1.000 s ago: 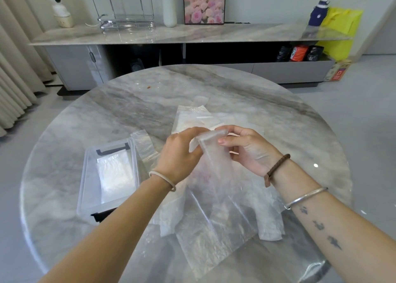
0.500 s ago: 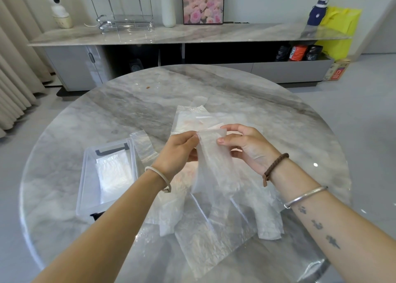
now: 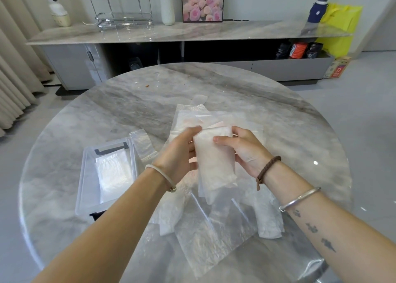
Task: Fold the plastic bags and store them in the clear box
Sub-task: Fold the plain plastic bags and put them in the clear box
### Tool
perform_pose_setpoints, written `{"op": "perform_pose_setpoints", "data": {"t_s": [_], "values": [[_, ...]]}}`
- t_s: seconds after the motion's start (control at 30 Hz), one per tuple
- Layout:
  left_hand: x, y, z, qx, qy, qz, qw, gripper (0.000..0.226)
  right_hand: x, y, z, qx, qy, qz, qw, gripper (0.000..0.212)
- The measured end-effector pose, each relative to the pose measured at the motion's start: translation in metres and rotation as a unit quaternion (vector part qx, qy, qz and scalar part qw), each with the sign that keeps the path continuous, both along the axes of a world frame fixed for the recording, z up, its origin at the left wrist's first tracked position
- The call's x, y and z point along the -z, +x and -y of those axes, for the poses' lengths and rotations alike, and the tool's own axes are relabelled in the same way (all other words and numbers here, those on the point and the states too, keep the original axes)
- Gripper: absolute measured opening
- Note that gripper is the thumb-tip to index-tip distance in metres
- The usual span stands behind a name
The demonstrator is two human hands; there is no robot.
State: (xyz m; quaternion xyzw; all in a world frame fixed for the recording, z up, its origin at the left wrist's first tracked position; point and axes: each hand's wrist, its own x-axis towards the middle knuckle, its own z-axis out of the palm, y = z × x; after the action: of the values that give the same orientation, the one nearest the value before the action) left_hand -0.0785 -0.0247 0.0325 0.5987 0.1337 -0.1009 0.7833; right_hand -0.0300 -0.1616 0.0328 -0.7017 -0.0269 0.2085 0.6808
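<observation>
A translucent white plastic bag (image 3: pixel 214 160), folded into a narrow upright strip, is held above the table between both hands. My left hand (image 3: pixel 177 154) grips its left edge and my right hand (image 3: pixel 244 149) grips its right edge, thumb on the front. Beneath them several more clear plastic bags (image 3: pixel 205 229) lie spread flat and overlapping on the round marble table (image 3: pixel 128 111). The clear box (image 3: pixel 85 175) stands open at the left of my hands, with a folded white bag (image 3: pixel 111 175) lying inside it.
A loose bag handle (image 3: pixel 141 143) lies by the box's right rim. Beyond the table runs a long marble sideboard (image 3: pixel 192 32) with a vase, a framed picture and a wire rack. Curtains hang at the far left.
The bag between my hands has gone from a long hanging strip to a shorter, thicker folded bundle. Both hands have drawn closer around it.
</observation>
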Motion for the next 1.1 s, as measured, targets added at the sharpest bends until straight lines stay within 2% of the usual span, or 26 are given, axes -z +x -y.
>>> {"op": "perform_pose_setpoints", "data": {"t_s": [0.03, 0.1, 0.23, 0.27, 0.3, 0.33, 0.37, 0.4, 0.47, 0.53, 0.6, 0.73, 0.9, 0.97, 1.1], "values": [[0.002, -0.001, 0.002, 0.003, 0.022, 0.007, 1.0, 0.018, 0.002, -0.001, -0.003, 0.014, 0.0, 0.003, 1.0, 0.027], [0.008, -0.002, 0.007, -0.009, 0.047, 0.012, 0.999, 0.032, 0.007, -0.003, -0.009, 0.031, 0.0, 0.002, 1.0, 0.026], [0.005, -0.002, 0.008, -0.064, 0.016, 0.009, 0.998, 0.022, 0.013, -0.006, -0.014, -0.001, -0.024, -0.011, 1.0, 0.033], [0.003, -0.002, 0.007, -0.081, -0.004, -0.003, 0.997, 0.019, 0.013, -0.007, -0.015, -0.021, -0.039, -0.02, 0.999, 0.038], [0.002, -0.001, 0.004, -0.097, -0.023, -0.015, 0.995, 0.016, 0.012, -0.01, -0.016, -0.04, -0.059, -0.031, 0.997, 0.052], [0.002, -0.001, 0.002, -0.109, -0.035, -0.028, 0.993, 0.025, 0.013, -0.011, -0.017, -0.061, -0.087, -0.041, 0.994, 0.072], [0.001, -0.001, 0.0, -0.115, -0.038, -0.048, 0.991, 0.045, 0.015, -0.012, -0.017, -0.08, -0.109, -0.049, 0.99, 0.086], [-0.001, -0.002, 0.0, -0.115, -0.033, -0.062, 0.991, 0.064, 0.016, -0.013, -0.018, -0.092, -0.127, -0.05, 0.986, 0.087], [0.002, -0.002, 0.001, -0.104, -0.009, -0.07, 0.992, 0.076, 0.018, -0.014, -0.019, -0.087, -0.147, -0.035, 0.985, 0.068], [0.001, -0.002, 0.003, -0.094, 0.001, -0.073, 0.993, 0.066, 0.021, -0.013, -0.019, -0.066, -0.149, -0.022, 0.986, 0.059], [0.0, -0.002, 0.004, -0.111, 0.007, -0.07, 0.991, 0.044, 0.021, -0.013, -0.02, -0.043, -0.154, -0.007, 0.987, 0.058], [0.003, -0.001, 0.0, -0.174, -0.019, -0.058, 0.983, 0.038, 0.018, -0.01, -0.017, -0.026, -0.155, 0.027, 0.987, 0.038], [0.006, 0.004, -0.004, -0.233, -0.059, -0.071, 0.968, 0.036, 0.01, -0.021, -0.018, -0.077, -0.175, 0.021, 0.981, 0.038], [0.005, 0.004, -0.002, -0.233, -0.054, -0.08, 0.968, 0.038, 0.01, -0.024, -0.02, -0.078, -0.178, 0.048, 0.98, 0.031], [0.008, 0.004, -0.003, -0.215, -0.059, -0.08, 0.972, 0.062, 0.007, -0.024, -0.021, -0.065, -0.139, 0.049, 0.987, 0.023]]}}
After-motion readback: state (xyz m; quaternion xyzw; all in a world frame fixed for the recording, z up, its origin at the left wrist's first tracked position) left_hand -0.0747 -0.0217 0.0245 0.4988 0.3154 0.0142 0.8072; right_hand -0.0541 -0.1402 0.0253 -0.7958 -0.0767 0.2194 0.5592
